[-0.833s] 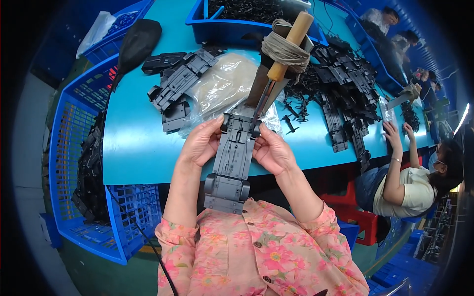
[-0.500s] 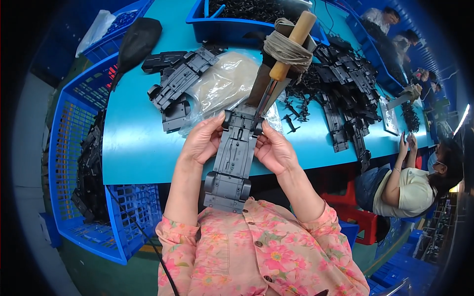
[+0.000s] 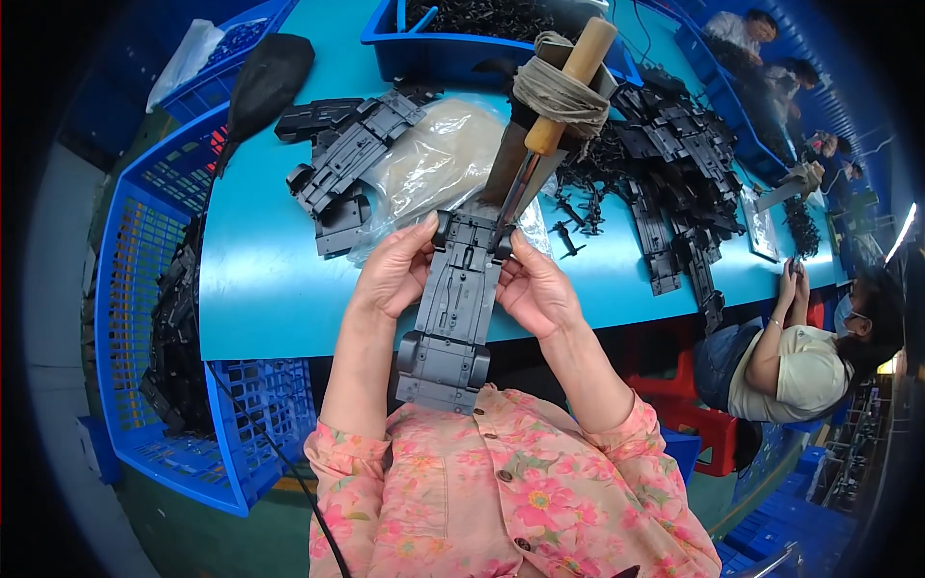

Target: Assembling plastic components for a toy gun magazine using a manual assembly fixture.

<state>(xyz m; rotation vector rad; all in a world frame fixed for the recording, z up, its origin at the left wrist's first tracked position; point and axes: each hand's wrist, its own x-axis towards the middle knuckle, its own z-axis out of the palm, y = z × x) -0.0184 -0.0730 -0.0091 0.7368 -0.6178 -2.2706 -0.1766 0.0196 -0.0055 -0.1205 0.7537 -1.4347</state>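
Black chassis plate (image 3: 451, 303) in the head view lies lengthwise between both hands, its far end over the near edge of the blue worktop (image 3: 270, 299) and its near end by the floral shirt (image 3: 424, 482). The left hand (image 3: 395, 275) pinches the far left side, the right hand (image 3: 535, 289) the far right, thumbs uppermost; some fingers are hidden underneath. A metal shaft (image 3: 520, 188) slants from a cloth-bound wooden handle (image 3: 572, 87) to the plate's far right corner; whether its tip touches cannot be told. Good handling here probably means holding the plate level, matching pressure on both sides, lining that corner up with the shaft, and having the right thumb clear of the tip.
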